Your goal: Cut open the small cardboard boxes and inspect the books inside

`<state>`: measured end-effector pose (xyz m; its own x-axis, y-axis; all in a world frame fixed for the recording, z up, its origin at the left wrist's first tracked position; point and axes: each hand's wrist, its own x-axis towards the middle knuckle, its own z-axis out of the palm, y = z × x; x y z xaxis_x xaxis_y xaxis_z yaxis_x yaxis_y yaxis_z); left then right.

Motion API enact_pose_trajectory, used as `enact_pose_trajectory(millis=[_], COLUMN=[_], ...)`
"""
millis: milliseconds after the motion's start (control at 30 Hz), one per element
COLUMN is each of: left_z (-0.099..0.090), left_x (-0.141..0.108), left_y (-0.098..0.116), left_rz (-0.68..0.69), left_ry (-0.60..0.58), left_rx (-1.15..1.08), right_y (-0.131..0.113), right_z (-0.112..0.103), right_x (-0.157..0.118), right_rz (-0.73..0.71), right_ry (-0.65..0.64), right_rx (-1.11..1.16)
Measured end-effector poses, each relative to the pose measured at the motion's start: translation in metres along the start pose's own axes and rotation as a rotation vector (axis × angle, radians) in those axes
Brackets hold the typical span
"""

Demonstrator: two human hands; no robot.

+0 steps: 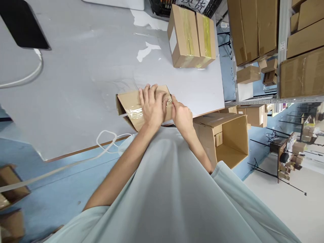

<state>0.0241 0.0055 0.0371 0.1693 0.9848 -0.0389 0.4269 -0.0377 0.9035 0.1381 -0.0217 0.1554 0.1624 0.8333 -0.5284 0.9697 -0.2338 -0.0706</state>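
Observation:
A small cardboard box (129, 101) with clear tape along its top lies at the near edge of the grey table. Its left end is gaping, with the flaps apart. My left hand (153, 108) rests on top of the box, fingers stretched out over the cardboard and tape. At the box's right end, my right hand (182, 116) is closed, its fingertips against the taped edge. A small dark bit shows by those fingertips; what the hand grips is too hidden to name.
Two taped cartons (186, 37) stand at the table's far right, beside a black crate (162, 7). A black phone (22, 23) with a white cable (37, 69) lies far left. Right of the table stands a large open carton (231, 141). Shelves (282, 50) hold more boxes.

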Motion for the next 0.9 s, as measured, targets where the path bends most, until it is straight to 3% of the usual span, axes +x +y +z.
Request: enact_pose_trajectory(millis=[400, 733, 900], left_z=[0.005, 0.005, 0.005], left_x=[-0.001, -0.004, -0.005], left_y=[-0.004, 0.001, 0.001], left_rz=[0.029, 0.014, 0.006], left_ry=[0.045, 0.011, -0.001], left_rx=[0.091, 0.072, 0.09], right_y=[0.001, -0.005, -0.006], right_z=[0.002, -0.01, -0.009], right_x=[-0.002, 0.006, -0.005], right_rz=[-0.005, -0.022, 0.02], right_ry=[-0.001, -0.051, -0.098], right_rx=[-0.025, -0.098, -0.11])
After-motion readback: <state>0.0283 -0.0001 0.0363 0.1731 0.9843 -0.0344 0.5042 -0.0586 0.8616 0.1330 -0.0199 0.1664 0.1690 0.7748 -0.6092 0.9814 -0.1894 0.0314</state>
